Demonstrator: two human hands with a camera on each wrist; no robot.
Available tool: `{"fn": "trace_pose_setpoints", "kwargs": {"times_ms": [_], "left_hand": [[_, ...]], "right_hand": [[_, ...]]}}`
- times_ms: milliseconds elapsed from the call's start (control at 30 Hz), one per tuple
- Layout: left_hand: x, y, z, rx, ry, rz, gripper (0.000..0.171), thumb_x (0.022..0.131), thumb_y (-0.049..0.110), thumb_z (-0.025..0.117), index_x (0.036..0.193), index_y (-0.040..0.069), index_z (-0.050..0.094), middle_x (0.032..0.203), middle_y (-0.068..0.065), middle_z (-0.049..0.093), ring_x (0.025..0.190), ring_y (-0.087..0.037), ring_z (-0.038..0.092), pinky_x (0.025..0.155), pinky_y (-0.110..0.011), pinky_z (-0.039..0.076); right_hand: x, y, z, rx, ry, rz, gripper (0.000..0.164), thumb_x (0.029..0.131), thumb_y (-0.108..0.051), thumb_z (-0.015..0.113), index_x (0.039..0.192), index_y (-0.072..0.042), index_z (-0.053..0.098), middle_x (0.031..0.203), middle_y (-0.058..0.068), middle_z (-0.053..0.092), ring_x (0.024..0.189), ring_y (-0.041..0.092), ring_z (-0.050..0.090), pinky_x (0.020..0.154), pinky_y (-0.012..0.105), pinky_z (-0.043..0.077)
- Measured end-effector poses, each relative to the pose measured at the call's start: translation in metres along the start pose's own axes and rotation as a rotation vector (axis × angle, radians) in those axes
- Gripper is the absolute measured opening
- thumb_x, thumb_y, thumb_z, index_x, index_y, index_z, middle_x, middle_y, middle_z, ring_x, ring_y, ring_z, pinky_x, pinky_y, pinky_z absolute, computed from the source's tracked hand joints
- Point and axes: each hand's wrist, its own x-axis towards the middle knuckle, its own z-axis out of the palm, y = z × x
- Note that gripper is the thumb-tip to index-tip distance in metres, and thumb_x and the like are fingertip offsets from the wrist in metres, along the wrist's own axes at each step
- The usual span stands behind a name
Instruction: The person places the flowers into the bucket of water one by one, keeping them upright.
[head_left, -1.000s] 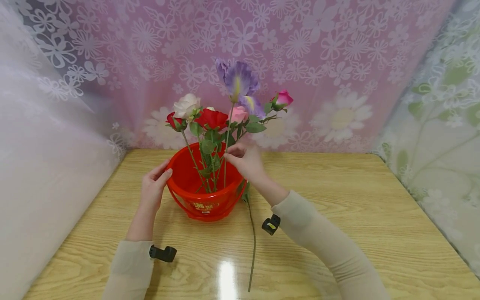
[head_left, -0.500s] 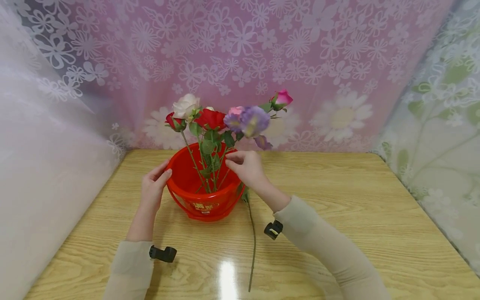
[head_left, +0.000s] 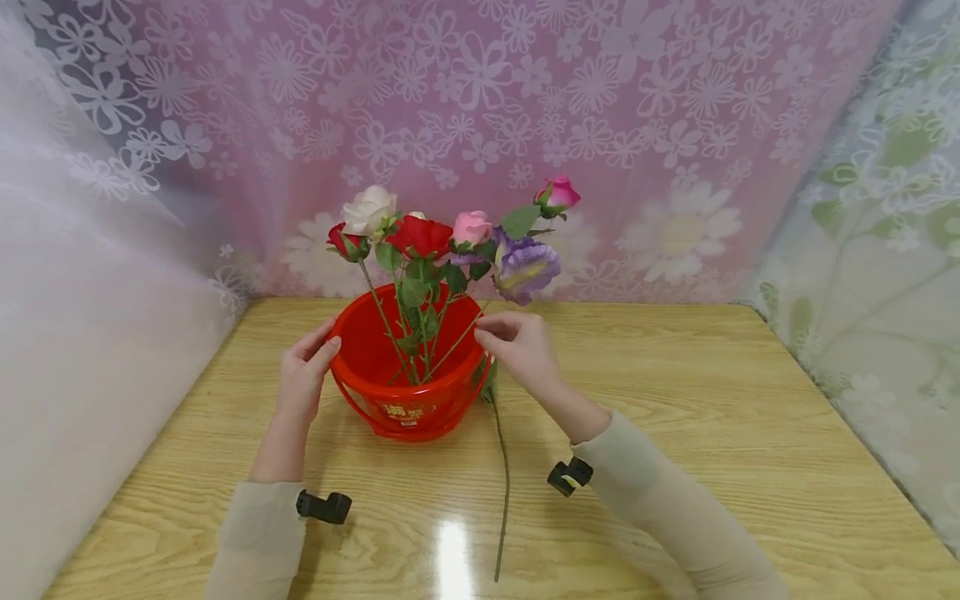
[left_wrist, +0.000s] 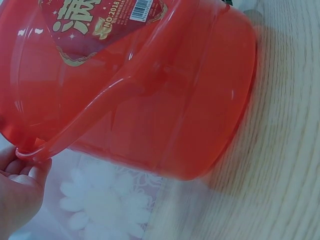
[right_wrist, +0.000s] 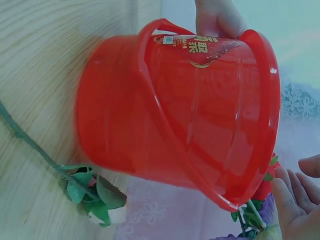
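Note:
A red plastic bucket (head_left: 442, 418) stands on the table with several artificial flowers upright or leaning inside. My left hand (head_left: 302, 379) grips its left rim, thumb on the near side; in the left wrist view those fingers (left_wrist: 37, 172) close on the rim by the handle joint. A purple iris (head_left: 527, 268) leans over the right rim, its stem slanting down into the bucket. My right hand (head_left: 525, 350) is beside that stem at the right rim; in the right wrist view its thumb (right_wrist: 311, 166) stands apart from the fingers, nothing visible between them.
Red roses (head_left: 422, 237), a white rose (head_left: 369, 210), a pink rose (head_left: 472, 228) and a magenta rosebud (head_left: 558, 196) rise from the bucket. Another flower's stem (head_left: 505, 467) lies on the wooden table (head_left: 675, 375), its leafy head (right_wrist: 102, 197) beside the bucket. A floral curtain (head_left: 637, 125) hangs behind.
The iris has dropped from upright above the bucket to a lean over its right rim. My right hand has moved right and come off the stem; the left hand stays put.

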Motion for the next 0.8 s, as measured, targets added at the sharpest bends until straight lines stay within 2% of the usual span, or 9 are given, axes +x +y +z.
{"fn": "trace_pose_setpoints", "kwargs": {"times_ms": [133, 567, 800], "left_hand": [[0.000, 0.001, 0.000, 0.004, -0.004, -0.002, 0.046, 0.087, 0.004, 0.053, 0.128, -0.010, 0.039, 0.108, 0.005, 0.056, 0.101, -0.012, 0.053, 0.083, -0.019, 0.044], [-0.001, 0.002, 0.001, 0.017, 0.004, 0.003, 0.045, 0.087, 0.004, 0.054, 0.127, -0.011, 0.039, 0.106, 0.006, 0.057, 0.099, -0.011, 0.053, 0.082, -0.018, 0.044], [-0.001, 0.002, 0.001, 0.023, 0.005, 0.004, 0.043, 0.087, 0.005, 0.054, 0.127, -0.009, 0.042, 0.105, 0.006, 0.057, 0.098, -0.011, 0.054, 0.082, -0.018, 0.045]], "right_hand": [[-0.004, 0.003, -0.005, -0.015, 0.011, -0.001, 0.018, 0.079, -0.006, 0.064, 0.094, 0.005, 0.067, 0.085, 0.013, 0.066, 0.073, 0.021, 0.062, 0.060, 0.025, 0.049], [-0.015, 0.022, -0.015, -0.044, 0.010, -0.019, 0.013, 0.078, -0.003, 0.065, 0.087, 0.005, 0.068, 0.080, 0.014, 0.065, 0.070, 0.022, 0.062, 0.061, 0.026, 0.050], [-0.020, 0.031, -0.015, -0.051, -0.009, 0.017, 0.012, 0.077, 0.000, 0.065, 0.086, 0.006, 0.068, 0.079, 0.014, 0.065, 0.070, 0.022, 0.062, 0.061, 0.026, 0.051]]}}
